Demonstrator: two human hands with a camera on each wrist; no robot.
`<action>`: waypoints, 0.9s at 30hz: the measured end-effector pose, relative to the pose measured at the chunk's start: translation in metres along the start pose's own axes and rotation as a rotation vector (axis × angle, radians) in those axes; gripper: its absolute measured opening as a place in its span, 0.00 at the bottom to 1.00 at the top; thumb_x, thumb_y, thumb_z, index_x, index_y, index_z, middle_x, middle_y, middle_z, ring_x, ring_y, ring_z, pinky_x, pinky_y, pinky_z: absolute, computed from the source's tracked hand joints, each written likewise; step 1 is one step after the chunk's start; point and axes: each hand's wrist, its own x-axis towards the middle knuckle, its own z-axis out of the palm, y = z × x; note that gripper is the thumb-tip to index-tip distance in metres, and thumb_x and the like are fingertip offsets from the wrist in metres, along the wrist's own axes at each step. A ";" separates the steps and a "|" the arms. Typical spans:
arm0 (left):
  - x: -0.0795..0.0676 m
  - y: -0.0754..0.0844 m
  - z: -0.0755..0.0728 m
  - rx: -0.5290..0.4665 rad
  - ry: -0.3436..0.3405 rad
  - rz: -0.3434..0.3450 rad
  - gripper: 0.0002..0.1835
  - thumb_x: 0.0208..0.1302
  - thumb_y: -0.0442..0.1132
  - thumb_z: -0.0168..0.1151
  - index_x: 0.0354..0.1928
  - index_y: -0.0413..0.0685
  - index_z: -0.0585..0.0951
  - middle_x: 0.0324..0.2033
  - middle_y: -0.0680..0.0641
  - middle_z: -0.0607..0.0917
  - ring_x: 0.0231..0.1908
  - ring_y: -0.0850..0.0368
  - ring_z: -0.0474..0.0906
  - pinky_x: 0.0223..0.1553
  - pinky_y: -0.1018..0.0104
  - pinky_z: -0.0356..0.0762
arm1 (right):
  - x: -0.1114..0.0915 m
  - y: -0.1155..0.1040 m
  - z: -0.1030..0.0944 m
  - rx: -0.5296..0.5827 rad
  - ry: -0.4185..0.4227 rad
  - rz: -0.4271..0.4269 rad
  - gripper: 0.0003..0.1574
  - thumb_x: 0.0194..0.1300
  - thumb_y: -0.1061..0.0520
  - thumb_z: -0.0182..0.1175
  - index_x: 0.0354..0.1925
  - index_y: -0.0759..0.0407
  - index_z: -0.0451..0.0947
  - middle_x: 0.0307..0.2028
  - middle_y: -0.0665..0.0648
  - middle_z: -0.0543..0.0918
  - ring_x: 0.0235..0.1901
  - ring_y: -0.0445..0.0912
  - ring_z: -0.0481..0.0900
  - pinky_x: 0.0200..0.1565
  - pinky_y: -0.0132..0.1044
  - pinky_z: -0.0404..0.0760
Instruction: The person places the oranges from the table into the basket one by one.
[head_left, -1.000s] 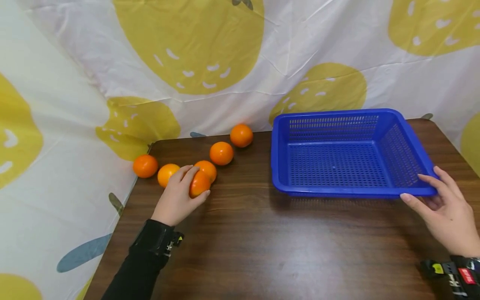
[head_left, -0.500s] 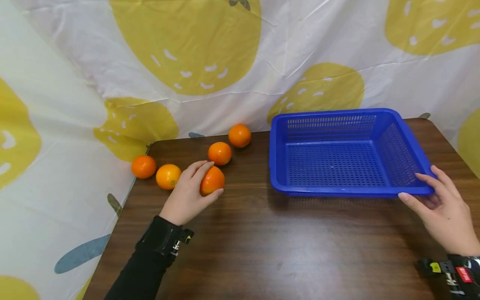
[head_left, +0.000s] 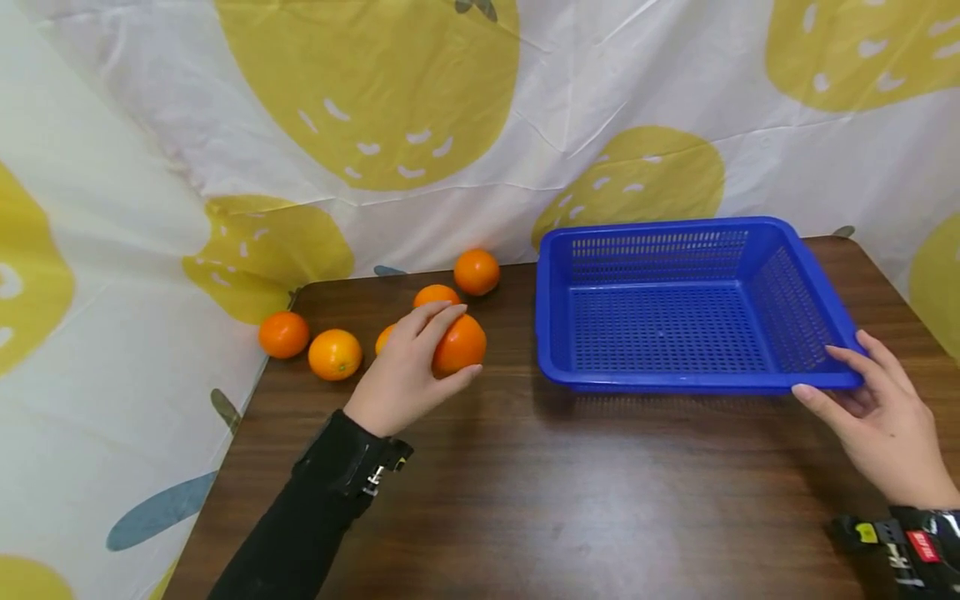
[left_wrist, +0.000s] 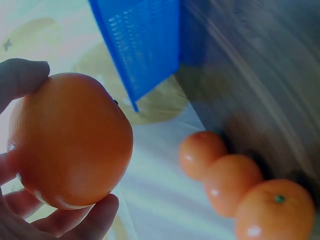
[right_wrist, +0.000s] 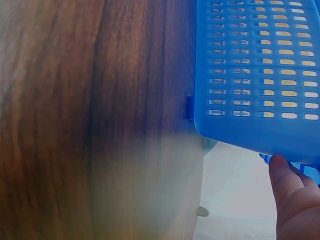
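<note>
In the head view my left hand holds an orange between thumb and fingers, and the left wrist view shows the same orange up close, raised off the table. Partly hidden behind that hand are another orange and a second one. At the right, my right hand grips the near right corner of a blue plastic basket, with the thumb at the front rim and fingers over the side rim. Nothing lies inside the basket.
Two more oranges, one at the far left and one beside it, sit on the brown wooden table. A further orange rests near the back edge. A white fruit-print cloth hangs behind the table.
My left hand has picked the orange out of the group and carried it to the right and up. The right hand stays at the basket corner.
</note>
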 end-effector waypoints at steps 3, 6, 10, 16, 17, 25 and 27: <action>0.009 0.007 0.002 0.009 -0.004 0.038 0.38 0.51 0.60 0.62 0.63 0.55 0.67 0.59 0.46 0.69 0.53 0.55 0.67 0.47 0.58 0.77 | 0.000 0.000 0.000 -0.007 -0.001 0.002 0.39 0.55 0.53 0.65 0.64 0.60 0.65 0.71 0.51 0.49 0.55 0.57 0.66 0.43 0.12 0.60; 0.018 0.013 0.004 0.014 -0.007 0.073 0.38 0.51 0.59 0.63 0.63 0.53 0.67 0.59 0.46 0.69 0.54 0.53 0.66 0.48 0.57 0.77 | 0.000 0.001 0.000 -0.007 0.000 0.005 0.39 0.56 0.53 0.65 0.64 0.60 0.64 0.72 0.50 0.48 0.55 0.59 0.66 0.44 0.12 0.60; 0.029 0.019 0.008 0.015 -0.003 0.123 0.37 0.51 0.59 0.63 0.62 0.52 0.68 0.59 0.45 0.69 0.53 0.52 0.66 0.49 0.57 0.76 | 0.000 0.001 0.000 0.001 0.005 0.007 0.39 0.56 0.53 0.65 0.64 0.59 0.65 0.71 0.50 0.48 0.56 0.58 0.66 0.44 0.13 0.61; 0.043 0.026 0.012 -0.001 0.008 0.181 0.37 0.52 0.59 0.62 0.63 0.50 0.68 0.59 0.44 0.70 0.55 0.50 0.65 0.54 0.56 0.72 | 0.000 0.001 0.002 0.016 0.008 0.012 0.39 0.55 0.54 0.65 0.63 0.59 0.65 0.71 0.49 0.48 0.56 0.53 0.66 0.44 0.13 0.61; 0.045 0.028 0.013 -0.002 0.006 0.186 0.37 0.52 0.59 0.62 0.63 0.50 0.67 0.59 0.44 0.70 0.56 0.51 0.64 0.55 0.56 0.71 | 0.000 0.001 0.003 0.017 0.008 0.014 0.39 0.55 0.54 0.65 0.63 0.59 0.66 0.71 0.49 0.48 0.56 0.52 0.66 0.43 0.12 0.61; 0.059 0.041 0.028 -0.019 -0.046 0.183 0.36 0.53 0.60 0.61 0.62 0.54 0.68 0.59 0.45 0.67 0.50 0.56 0.69 0.50 0.63 0.75 | -0.001 0.000 0.003 0.010 0.018 0.012 0.39 0.54 0.53 0.66 0.62 0.59 0.67 0.71 0.48 0.49 0.55 0.45 0.67 0.42 0.11 0.61; 0.063 0.043 0.033 -0.034 -0.062 0.187 0.35 0.53 0.60 0.61 0.62 0.54 0.68 0.58 0.45 0.67 0.46 0.57 0.71 0.47 0.66 0.76 | 0.000 0.000 0.003 0.017 0.020 0.010 0.39 0.53 0.54 0.66 0.62 0.59 0.67 0.71 0.47 0.49 0.55 0.44 0.67 0.42 0.11 0.61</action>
